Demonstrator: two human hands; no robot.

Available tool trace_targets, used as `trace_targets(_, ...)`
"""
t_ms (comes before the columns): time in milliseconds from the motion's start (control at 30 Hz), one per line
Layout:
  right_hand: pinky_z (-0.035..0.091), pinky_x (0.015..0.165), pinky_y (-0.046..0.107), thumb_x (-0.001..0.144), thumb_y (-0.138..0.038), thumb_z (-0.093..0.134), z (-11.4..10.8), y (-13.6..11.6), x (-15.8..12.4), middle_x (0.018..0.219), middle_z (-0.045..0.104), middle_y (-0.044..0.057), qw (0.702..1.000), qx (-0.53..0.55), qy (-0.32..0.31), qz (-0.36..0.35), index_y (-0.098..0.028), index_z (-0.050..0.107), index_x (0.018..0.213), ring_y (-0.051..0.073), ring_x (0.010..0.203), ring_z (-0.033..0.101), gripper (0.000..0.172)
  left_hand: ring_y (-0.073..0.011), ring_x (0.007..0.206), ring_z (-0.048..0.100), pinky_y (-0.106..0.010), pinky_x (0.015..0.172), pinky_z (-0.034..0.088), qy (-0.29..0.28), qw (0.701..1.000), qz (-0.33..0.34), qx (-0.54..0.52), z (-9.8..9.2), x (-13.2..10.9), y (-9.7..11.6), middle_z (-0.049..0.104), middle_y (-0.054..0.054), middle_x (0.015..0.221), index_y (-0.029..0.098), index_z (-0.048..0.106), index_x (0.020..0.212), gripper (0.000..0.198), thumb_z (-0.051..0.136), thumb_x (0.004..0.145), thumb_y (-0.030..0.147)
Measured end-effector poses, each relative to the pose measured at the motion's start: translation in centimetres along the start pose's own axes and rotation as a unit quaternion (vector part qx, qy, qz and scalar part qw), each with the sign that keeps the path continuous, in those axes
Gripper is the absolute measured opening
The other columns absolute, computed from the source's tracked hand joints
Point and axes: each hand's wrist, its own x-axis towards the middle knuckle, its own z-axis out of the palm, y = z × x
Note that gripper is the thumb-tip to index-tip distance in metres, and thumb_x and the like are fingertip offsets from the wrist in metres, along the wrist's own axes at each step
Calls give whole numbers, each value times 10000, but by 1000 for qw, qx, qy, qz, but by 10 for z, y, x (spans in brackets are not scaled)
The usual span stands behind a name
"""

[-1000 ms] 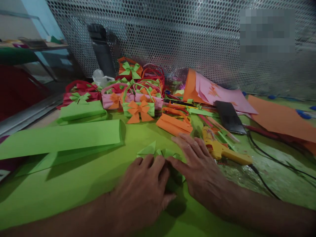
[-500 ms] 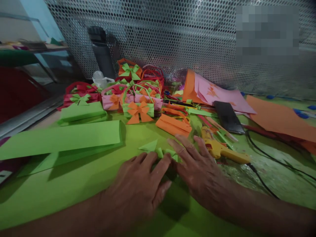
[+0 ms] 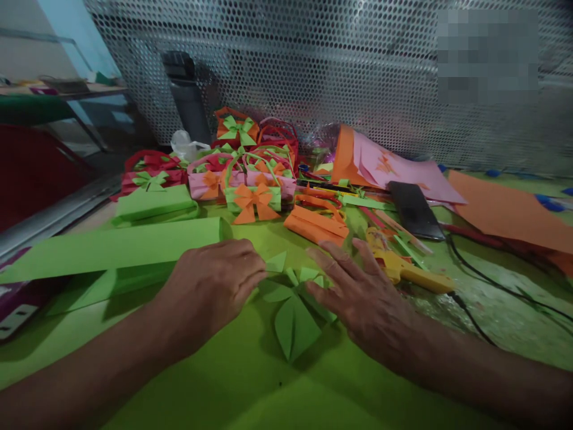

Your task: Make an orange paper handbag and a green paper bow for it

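My left hand [image 3: 219,278] is lifted over the green surface with its fingers curled together. Whatever they may hold is hidden. Beside its fingertips shows a pointed piece of green paper [image 3: 276,263], partly covered by the hand. My right hand [image 3: 358,292] is open, palm down and fingers spread, at the right edge of a green paper bow [image 3: 294,325]. The bow lies between both hands with folded loops and pointed ends. Just past the right fingertips sits an orange folded paper bag [image 3: 316,226].
A yellow glue gun [image 3: 409,276] with a black cord lies right of my right hand, near a phone [image 3: 414,209]. Small paper bags with bows [image 3: 255,202] crowd the back. Folded green paper [image 3: 111,248] lies left. A dark bottle [image 3: 188,98] stands against the perforated metal panel [image 3: 286,71].
My left hand has moved left and up off the green bow, its fingers now curled in, uncovering the bow. My right hand stays nearly in place.
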Motion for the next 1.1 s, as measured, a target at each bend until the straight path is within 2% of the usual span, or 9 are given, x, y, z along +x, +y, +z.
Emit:
trace_targets(200, 244, 971, 613, 828, -169, 500, 3, 6, 3, 1338, 424, 153, 999, -8, 9, -35, -170, 597, 1009, 341, 1251, 332, 205, -108, 594, 514, -231, 581, 378, 23, 992, -13, -123, 1, 8, 3, 580, 0, 653, 161, 569, 684, 210, 458, 840, 246)
trace_targets(367, 253, 974, 591, 828, -173, 514, 5, 17, 10, 1344, 421, 154, 996, -15, -4, -87, -182, 590, 1061, 327, 1262, 318, 245, -112, 577, 504, -220, 546, 367, -19, 982, -83, -171, 4, 12, 5, 585, 17, 649, 168, 573, 756, 158, 440, 827, 217)
trace_targets(533, 279, 958, 594, 834, -160, 486, 4, 23, 12, 1336, 427, 170, 994, -1, -8, -111, -174, 576, 1108, 347, 1250, 335, 289, -88, 466, 404, -199, 453, 330, -78, 913, -172, -361, 2, 12, 2, 489, 38, 533, 163, 510, 635, 292, 398, 846, 332)
trace_targets(600, 281, 959, 591, 827, -157, 492, 4, 23, 12, 1335, 424, 185, 994, 5, -10, -110, -161, 586, 1094, 348, 1249, 337, 284, -78, 442, 366, -199, 444, 311, -72, 898, -190, -391, 2, 11, 0, 446, 46, 496, 164, 473, 572, 328, 404, 841, 340)
trace_targets(733, 265, 972, 587, 826, -164, 495, 5, 21, 10, 1334, 426, 179, 994, 10, -3, -106, -164, 616, 1028, 338, 1259, 324, 235, -65, 427, 289, -195, 425, 262, 8, 905, -211, -369, 0, 12, 0, 325, 73, 465, 176, 388, 506, 340, 462, 807, 316)
trace_targets(867, 276, 970, 576, 816, -146, 499, 4, 20, 9, 1326, 436, 172, 995, -4, 2, -100, -171, 580, 1099, 335, 1252, 333, 295, -85, 500, 411, -192, 476, 340, 84, 913, -194, -350, -2, 15, -7, 469, 49, 561, 160, 528, 674, 126, 554, 736, 268)
trace_targets(933, 286, 959, 578, 810, -145, 505, 4, 21, 9, 1331, 426, 177, 995, -9, 2, -102, -170, 559, 1128, 342, 1244, 339, 324, -92, 480, 431, -204, 470, 346, 97, 916, -210, -329, -4, 16, -11, 490, 34, 531, 158, 530, 610, 224, 502, 778, 303)
trace_targets(1033, 302, 945, 571, 798, -145, 520, 3, 22, 9, 1343, 407, 182, 994, -5, -2, -106, -171, 571, 1101, 350, 1240, 341, 309, -101, 447, 444, -220, 465, 339, 83, 935, -204, -277, -7, 21, -15, 458, 23, 451, 173, 435, 456, 433, 383, 842, 361)
trace_targets(1100, 299, 940, 576, 786, -137, 532, 4, 23, 9, 1348, 398, 185, 994, -4, -1, -108, -177, 561, 1116, 354, 1244, 334, 333, -108, 452, 455, -220, 460, 326, 25, 955, -168, -242, -8, 27, -12, 490, 27, 462, 164, 524, 518, 353, 455, 807, 355)
